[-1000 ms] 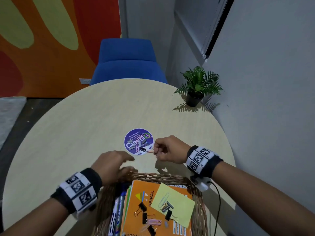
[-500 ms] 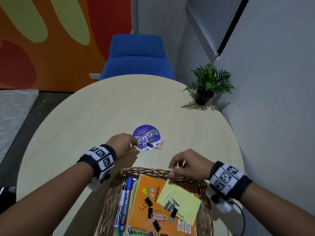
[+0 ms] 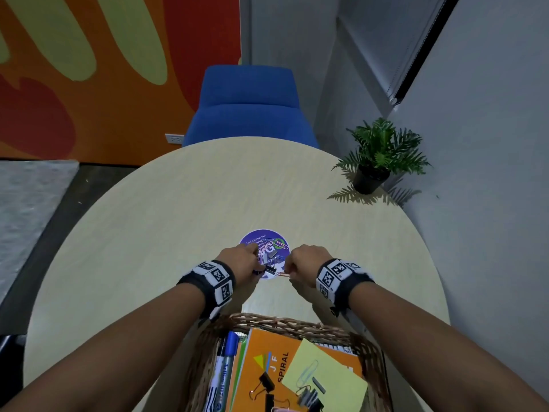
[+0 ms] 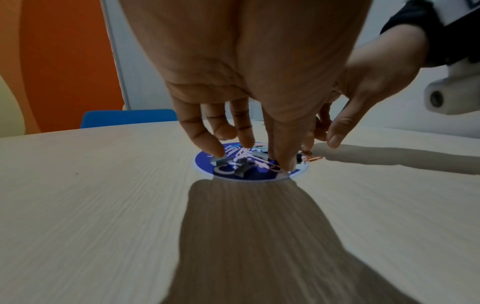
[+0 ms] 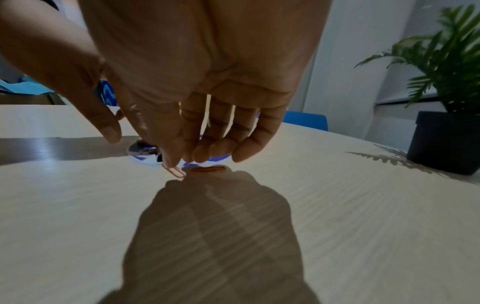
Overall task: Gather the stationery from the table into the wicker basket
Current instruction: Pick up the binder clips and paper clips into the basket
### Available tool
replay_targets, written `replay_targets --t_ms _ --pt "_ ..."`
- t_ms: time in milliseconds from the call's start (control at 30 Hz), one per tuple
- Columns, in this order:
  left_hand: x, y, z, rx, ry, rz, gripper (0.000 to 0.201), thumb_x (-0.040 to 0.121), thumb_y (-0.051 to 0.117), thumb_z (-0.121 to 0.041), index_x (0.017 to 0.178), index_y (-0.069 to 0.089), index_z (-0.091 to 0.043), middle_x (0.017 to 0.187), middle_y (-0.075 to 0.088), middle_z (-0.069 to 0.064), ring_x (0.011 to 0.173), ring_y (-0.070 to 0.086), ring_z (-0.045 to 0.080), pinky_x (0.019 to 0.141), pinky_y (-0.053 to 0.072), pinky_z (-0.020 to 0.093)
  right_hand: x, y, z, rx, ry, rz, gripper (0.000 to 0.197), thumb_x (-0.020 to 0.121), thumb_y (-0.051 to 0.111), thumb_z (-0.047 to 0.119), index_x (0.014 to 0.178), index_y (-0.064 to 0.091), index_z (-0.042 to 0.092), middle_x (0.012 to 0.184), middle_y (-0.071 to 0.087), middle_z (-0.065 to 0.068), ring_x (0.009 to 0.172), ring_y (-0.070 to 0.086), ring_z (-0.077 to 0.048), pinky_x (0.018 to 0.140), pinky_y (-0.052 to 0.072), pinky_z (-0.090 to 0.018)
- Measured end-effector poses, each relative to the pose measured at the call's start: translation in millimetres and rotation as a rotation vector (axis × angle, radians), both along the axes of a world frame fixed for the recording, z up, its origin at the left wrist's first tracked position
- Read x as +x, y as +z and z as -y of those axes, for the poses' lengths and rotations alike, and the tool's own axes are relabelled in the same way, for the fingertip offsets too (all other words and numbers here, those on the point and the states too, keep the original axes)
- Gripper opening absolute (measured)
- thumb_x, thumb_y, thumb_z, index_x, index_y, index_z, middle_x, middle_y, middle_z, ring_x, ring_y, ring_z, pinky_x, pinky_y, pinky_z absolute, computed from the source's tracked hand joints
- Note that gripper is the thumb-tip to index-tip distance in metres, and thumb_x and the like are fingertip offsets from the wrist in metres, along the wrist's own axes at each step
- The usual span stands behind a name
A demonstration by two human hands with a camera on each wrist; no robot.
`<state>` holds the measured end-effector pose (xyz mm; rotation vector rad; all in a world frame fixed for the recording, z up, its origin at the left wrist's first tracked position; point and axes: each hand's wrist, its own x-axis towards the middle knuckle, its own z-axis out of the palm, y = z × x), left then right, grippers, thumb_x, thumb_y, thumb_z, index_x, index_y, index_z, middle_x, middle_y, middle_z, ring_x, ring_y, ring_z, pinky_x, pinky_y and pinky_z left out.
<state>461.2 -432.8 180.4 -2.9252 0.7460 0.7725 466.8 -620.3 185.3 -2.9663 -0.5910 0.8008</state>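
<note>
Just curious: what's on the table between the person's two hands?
In the head view, a round purple sticker with small clips and an orange paper clip lies between the left hand and right hand.

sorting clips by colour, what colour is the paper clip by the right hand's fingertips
Orange, a thin wire paper clip on the table; clearest in the right wrist view.

— What words can you read here?

— On the orange notebook (image 3: 269, 370) inside the wicker basket (image 3: 285, 324) I read "SPIRAL" in dark letters, and next to it the letters "J F", beside a small yellow and green logo.

— And the round purple sticker (image 3: 264, 248) on the tabletop (image 3: 148, 233)?

— Its top line begins with "Let's keep our". The big letters below are half covered, only a "G" is clear.

— The blue marker (image 3: 222, 373)?

— It has print on its barrel, but I cannot read it.
</note>
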Motion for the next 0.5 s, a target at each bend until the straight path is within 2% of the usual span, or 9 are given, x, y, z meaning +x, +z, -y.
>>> replay_targets --t_ms 67,133,167,267,367,433,500 --pt "-2 -3 0 -0.016 0.045 0.017 0.031 0.092 0.047 -0.042 0.115 0.063 -0.028 0.112 0.049 0.000 0.107 0.051 0.024 0.079 0.050 0.035 3 -3 -1 -0.006 -0.002 -0.005 0.023 0.088 0.063 0.029 0.110 0.068 0.025 0.110 0.070 -0.003 0.099 0.065 -0.028 0.079 0.046 -0.031" --pt "-2 -4 1 -0.063 0.124 0.009 0.027 0.089 0.054 -0.038 0.104 0.066 -0.020 0.095 0.048 -0.005 0.098 0.053 0.021 0.082 0.052 0.037 4 -7 -3 -0.009 -0.008 -0.010 0.019 0.087 0.064 0.030 0.104 0.067 0.023 0.104 0.069 -0.003 0.091 0.063 -0.027 0.076 0.045 -0.031" --pt "-2 -6 1 -0.083 0.139 0.001 0.023 0.086 0.058 -0.036 0.099 0.067 -0.019 0.093 0.048 -0.005 0.097 0.054 0.021 0.083 0.052 0.037 4 -9 -4 -0.009 -0.017 -0.008 0.016 0.087 0.064 0.030 0.100 0.066 0.021 0.100 0.068 -0.004 0.086 0.061 -0.026 0.074 0.045 -0.031" --pt "1 -8 -3 -0.111 0.126 -0.038 0.019 0.081 0.065 -0.032 0.096 0.071 -0.023 0.105 0.051 -0.004 0.103 0.056 0.021 0.082 0.051 0.036 4 -15 -7 0.008 -0.066 -0.009 0.009 0.088 0.061 0.026 0.093 0.064 0.019 0.092 0.066 -0.003 0.082 0.060 -0.025 0.072 0.046 -0.032" --pt "3 -11 -4 -0.127 0.079 -0.021 0.022 0.082 0.063 -0.026 0.101 0.073 -0.028 0.112 0.056 -0.003 0.105 0.056 0.021 0.081 0.051 0.034 3 -20 -8 0.009 -0.074 0.011 0.022 0.094 0.050 0.028 0.099 0.066 0.013 0.095 0.069 -0.008 0.078 0.059 -0.027 0.071 0.047 -0.032" --pt "4 -12 0 -0.119 0.065 0.023 0.021 0.083 0.059 -0.025 0.098 0.073 -0.025 0.110 0.058 -0.002 0.102 0.058 0.023 0.074 0.049 0.031 1 -22 -8 -0.003 -0.078 0.029 0.028 0.097 0.046 0.031 0.099 0.065 0.011 0.089 0.066 -0.009 0.073 0.056 -0.026 0.068 0.046 -0.031" --pt "5 -13 4 -0.092 0.059 0.045 0.023 0.084 0.056 -0.026 0.098 0.072 -0.017 0.110 0.059 0.002 0.101 0.059 0.026 0.074 0.050 0.033 0 -22 -8 -0.024 -0.074 0.034 0.027 0.096 0.046 0.030 0.097 0.064 0.011 0.081 0.061 -0.006 0.069 0.056 -0.024 0.064 0.045 -0.030"
